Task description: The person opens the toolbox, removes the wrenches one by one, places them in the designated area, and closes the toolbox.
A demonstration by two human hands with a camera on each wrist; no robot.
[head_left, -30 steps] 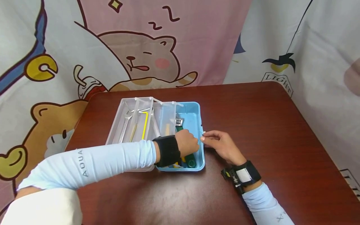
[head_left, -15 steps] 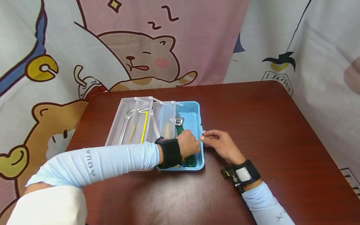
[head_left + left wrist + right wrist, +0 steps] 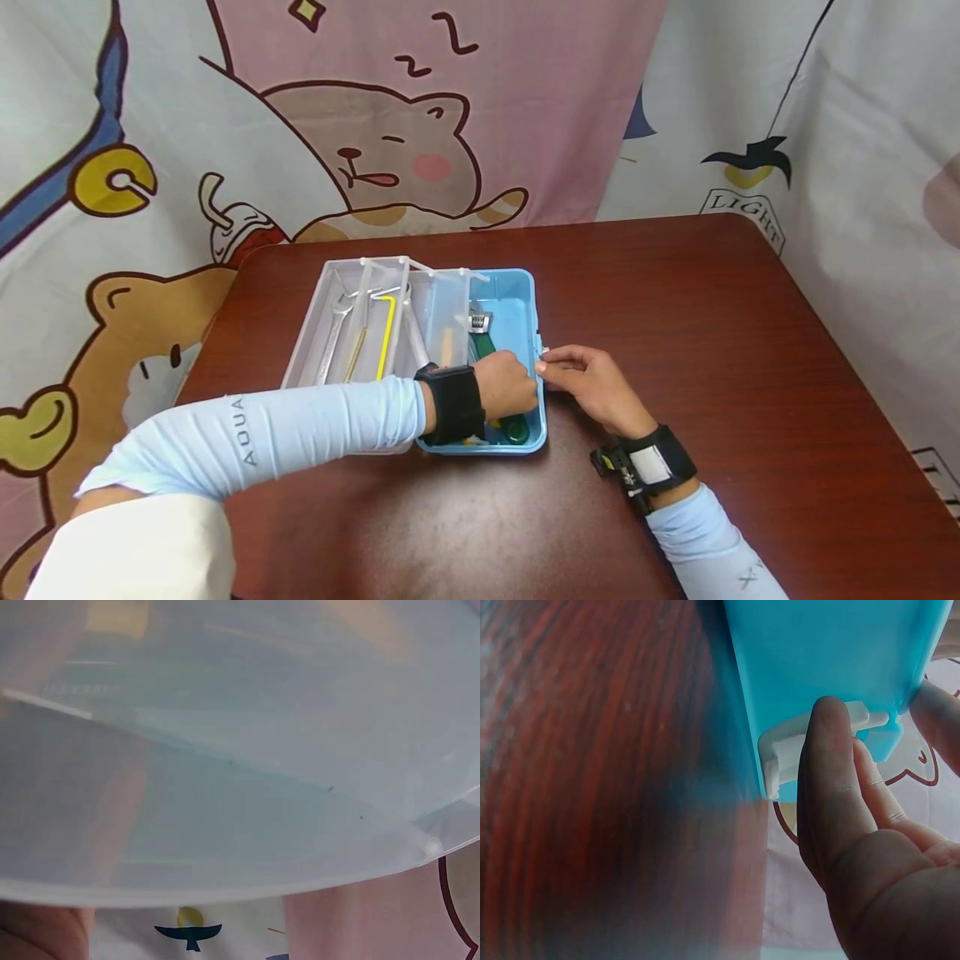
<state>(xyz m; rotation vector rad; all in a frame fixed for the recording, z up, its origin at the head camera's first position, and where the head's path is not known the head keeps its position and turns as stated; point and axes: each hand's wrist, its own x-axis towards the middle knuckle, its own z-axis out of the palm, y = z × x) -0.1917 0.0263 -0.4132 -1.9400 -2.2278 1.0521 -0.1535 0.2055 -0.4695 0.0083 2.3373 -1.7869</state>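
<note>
A blue toolbox [image 3: 516, 292] lies opened on the table, with a translucent compartment tray [image 3: 300, 342] over its left side. My left hand [image 3: 507, 385] reaches into the blue part, fingers curled over the green handle of an adjustable wrench [image 3: 482, 340]. The wrench's head and handle end show on either side of that hand; the grip itself is hidden. On the right wall, my right hand [image 3: 596, 387] pinches the white latch [image 3: 784, 746], thumb at the rim in the right wrist view. Frosted plastic [image 3: 262, 787] fills most of the left wrist view.
The tray holds a silver combination wrench [image 3: 333, 333], a yellow hex key [image 3: 387, 333] and other slim tools. Smaller yellow pieces lie at the toolbox's front end. A brown wooden table [image 3: 712, 333] carries everything, and a printed cartoon curtain [image 3: 555, 125] hangs behind it.
The left forearm and hand have shifted slightly right, and the wrench's handle end has moved a little right. My right hand has stayed at the latch.
</note>
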